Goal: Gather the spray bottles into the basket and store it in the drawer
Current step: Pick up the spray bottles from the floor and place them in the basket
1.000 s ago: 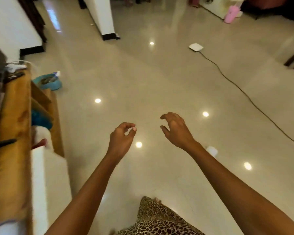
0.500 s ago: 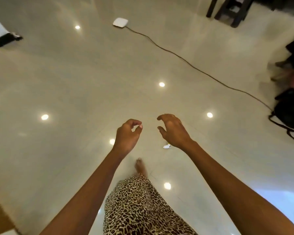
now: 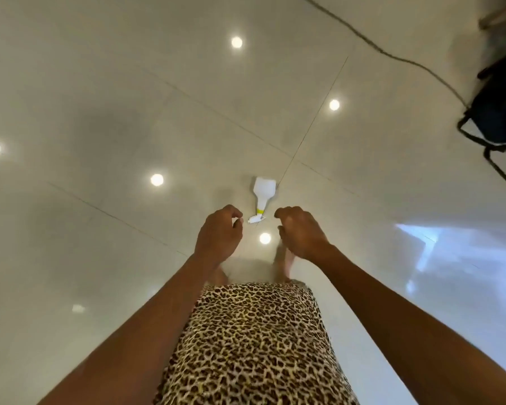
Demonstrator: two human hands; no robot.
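Observation:
A white spray bottle with a yellow collar and white trigger head lies on its side on the glossy tiled floor, nozzle end toward me. My left hand hovers just left of the nozzle, fingers loosely curled and holding nothing. My right hand hovers just right of it, fingers likewise loosely curled and empty. Neither hand touches the bottle. No basket or drawer is in view.
A dark bag with straps sits on the floor at the right edge. A black cable runs across the floor toward it. My leopard-print skirt and bare feet are below my hands.
The view has swung right and down, away from the wooden shelf. The spray bottle now lies in full view just beyond my hands, which kept their raised, loosely curled pose.

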